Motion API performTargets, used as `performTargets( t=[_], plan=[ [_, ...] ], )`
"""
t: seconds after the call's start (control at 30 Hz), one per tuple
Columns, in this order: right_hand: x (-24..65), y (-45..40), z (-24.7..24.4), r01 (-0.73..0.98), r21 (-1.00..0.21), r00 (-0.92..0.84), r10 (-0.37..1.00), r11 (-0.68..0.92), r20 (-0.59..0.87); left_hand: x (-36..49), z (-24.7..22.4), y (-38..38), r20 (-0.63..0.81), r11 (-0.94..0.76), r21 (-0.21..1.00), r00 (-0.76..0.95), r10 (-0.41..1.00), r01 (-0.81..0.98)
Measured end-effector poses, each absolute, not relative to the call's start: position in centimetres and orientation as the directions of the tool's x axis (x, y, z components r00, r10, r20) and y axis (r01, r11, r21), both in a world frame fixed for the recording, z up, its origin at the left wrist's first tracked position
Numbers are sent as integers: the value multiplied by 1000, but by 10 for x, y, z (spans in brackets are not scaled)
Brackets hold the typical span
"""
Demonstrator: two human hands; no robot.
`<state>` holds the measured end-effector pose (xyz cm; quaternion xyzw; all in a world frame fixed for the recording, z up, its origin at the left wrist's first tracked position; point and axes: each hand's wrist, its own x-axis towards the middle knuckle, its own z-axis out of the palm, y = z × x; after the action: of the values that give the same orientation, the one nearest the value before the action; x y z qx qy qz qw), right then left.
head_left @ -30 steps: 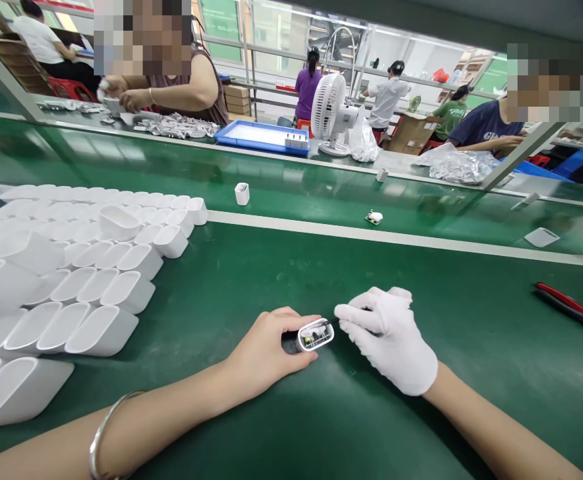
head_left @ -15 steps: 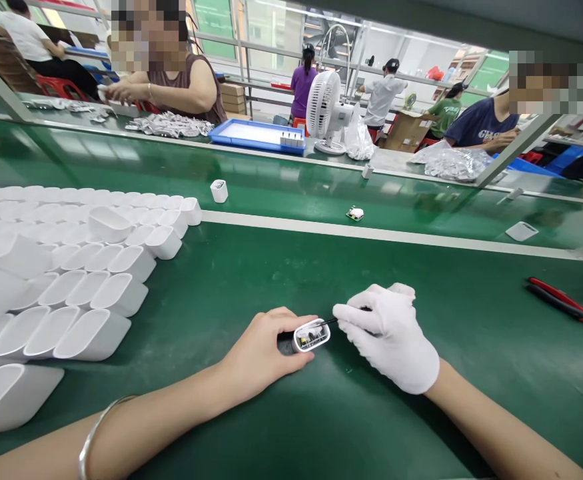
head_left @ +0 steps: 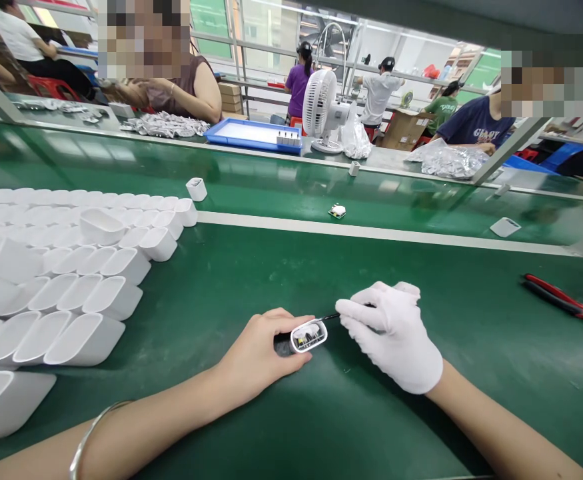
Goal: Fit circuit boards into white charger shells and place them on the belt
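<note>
My bare left hand point(head_left: 258, 347) is closed around a small white plastic housing point(head_left: 294, 337), its open end turned to the right. Inside the housing sits a circuit board point(head_left: 307, 335) with white, yellow and dark components. My right hand point(head_left: 388, 337), in a white glove, pinches a thin black tool point(head_left: 332, 315), probably tweezers. The tool's tip reaches the upper rim of the housing; most of its body is hidden by the glove.
Rows of white housings point(head_left: 84, 333) stand at the left. Red-and-black pliers point(head_left: 556, 297) lie at the right. A belt beyond the white strip point(head_left: 371, 232) carries a housing point(head_left: 196, 189), a circuit board point(head_left: 338, 211) and a flat white cover point(head_left: 506, 227). Co-workers sit across.
The pieces on the belt have moved left. My right hand has shifted slightly right with the black tool, away from the opening. My left hand still holds the housing.
</note>
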<state>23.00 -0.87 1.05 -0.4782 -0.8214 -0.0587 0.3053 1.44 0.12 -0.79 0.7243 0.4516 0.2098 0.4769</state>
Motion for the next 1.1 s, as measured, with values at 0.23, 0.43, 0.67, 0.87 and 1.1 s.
performTargets(
  t=[0.23,0.43,0.67,0.87,1.1],
  plan=[
    [226,-11,11,819,-188,-375,754,542,540,15,-7,2,-120,-142,877,497,860,458],
    [234,-1,2,840,-264,-300,811,475,503,15,-11,-3,-119,-164,850,486,866,500],
    [238,4,-8,934,-219,-213,934,281,287,-6,30,3,43,-496,372,519,854,784],
    [197,-14,11,692,-431,-600,793,579,105,-63,55,26,135,-58,-316,105,985,947],
    [181,36,27,730,-604,-379,925,320,32,-92,56,40,20,73,-335,-71,997,939]
  ],
)
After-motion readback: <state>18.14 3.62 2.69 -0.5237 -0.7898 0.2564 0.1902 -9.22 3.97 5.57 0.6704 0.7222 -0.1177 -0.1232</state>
